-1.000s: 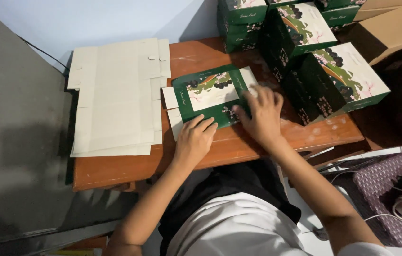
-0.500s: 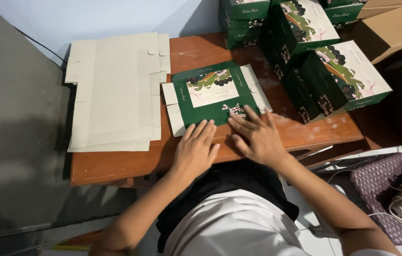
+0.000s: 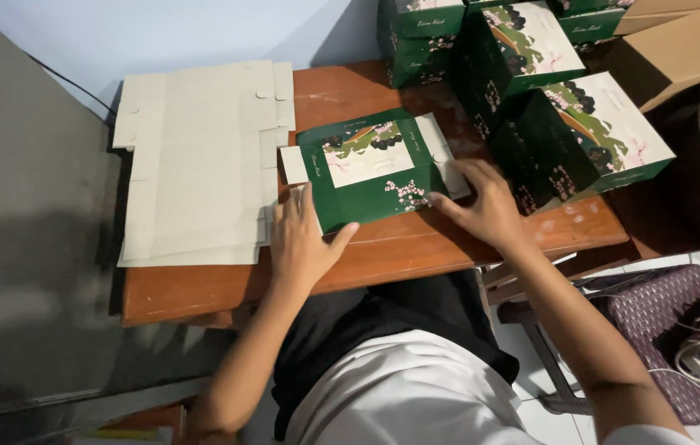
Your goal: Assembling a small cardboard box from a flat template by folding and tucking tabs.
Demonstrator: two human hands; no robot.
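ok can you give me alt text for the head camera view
Seen from above, a person's left hand and right hand press on the two ends of a flat green printed carton on a wooden table. Plain flat cardboard blanks lie to the left, and assembled green boxes stand at right.

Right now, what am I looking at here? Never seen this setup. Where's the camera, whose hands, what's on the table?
There is no machine: a person works with bare hands, and the single camera sits on their head, looking down. On the wooden table lies a flat green printed carton. The left hand presses on its near left corner; the right hand rests on its right flap. Neither hand grips anything; the fingers lie spread and flat. To the left is a stack of plain flat cardboard blanks. At the back right stand folded green boxes.
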